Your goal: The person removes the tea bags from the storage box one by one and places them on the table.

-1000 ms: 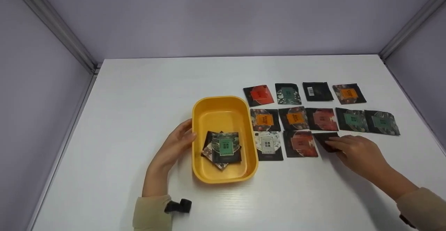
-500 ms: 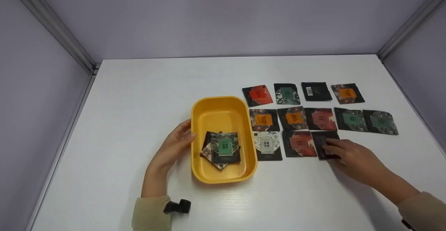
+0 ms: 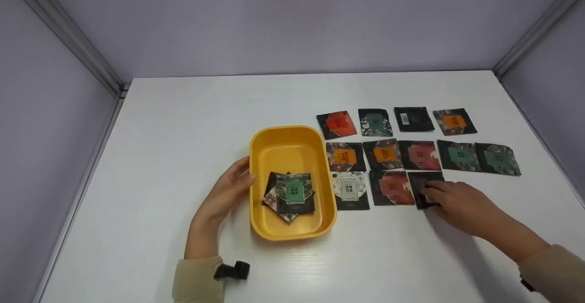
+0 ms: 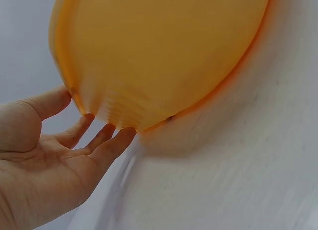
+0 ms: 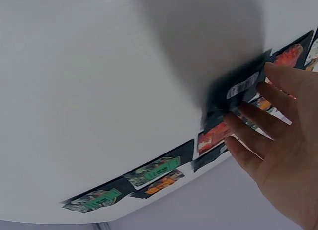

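Note:
My left hand [image 3: 226,193] rests against the left side of a yellow plastic tray [image 3: 292,234]. In the left wrist view, its fingers [image 4: 112,143] and thumb touch the tray's wall without curling round it. Several printed sachets lie overlapped inside, a green-labelled sachet [image 3: 295,193] on top. To the right, my right hand [image 3: 466,207] touches a black sachet [image 3: 418,186] with its fingertips. That sachet lies flat at the right end of the front row and is partly hidden by the hand. A barcode shows on it in the right wrist view.
Sachets lie in three rows right of the tray. Beside the touched one is a red-labelled sachet [image 3: 393,188], then a white-patterned sachet [image 3: 351,191] by the tray. Another barcode-up sachet [image 3: 413,119] is in the back row. Walls enclose the white table [image 3: 183,111].
The black sachet under my right hand has gone from tilted to flat, in line with its row. The right fingers have loosened over it. My left hand and the tray stay put.

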